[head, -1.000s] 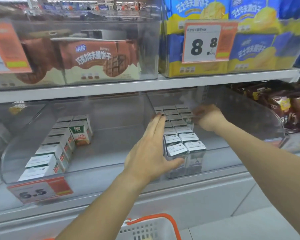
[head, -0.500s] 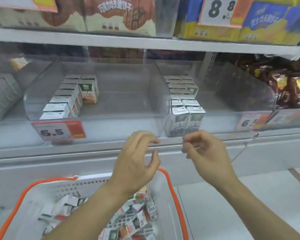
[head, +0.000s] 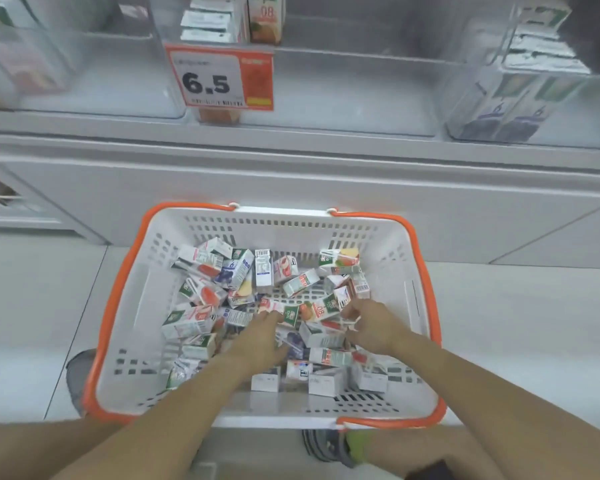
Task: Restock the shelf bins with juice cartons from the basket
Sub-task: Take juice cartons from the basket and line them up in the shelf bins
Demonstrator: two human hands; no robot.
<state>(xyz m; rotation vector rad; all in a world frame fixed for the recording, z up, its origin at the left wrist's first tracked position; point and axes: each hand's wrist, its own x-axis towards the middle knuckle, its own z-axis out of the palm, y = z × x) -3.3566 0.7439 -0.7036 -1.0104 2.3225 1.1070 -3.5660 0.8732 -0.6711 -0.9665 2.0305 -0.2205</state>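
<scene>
A white basket with an orange rim stands on the floor below the shelf, holding a loose heap of several small juice cartons. Both my hands are down inside it. My left hand lies on the middle of the heap with its fingers stretched forward, touching cartons. My right hand rests just to the right, fingertips bent onto the cartons beside an orange "08" carton; blur hides whether it grips one. Above, a clear shelf bin holds a row of orange cartons. Another bin to its right holds purple cartons.
A "6.5" price tag hangs on the front of the left bin. A grey shelf base runs behind the basket. My shoes show at the basket's near edge, on pale floor tiles.
Both hands have left the right bin's cartons and dropped into the basket. The view has tilted down from the shelf to the basket.
</scene>
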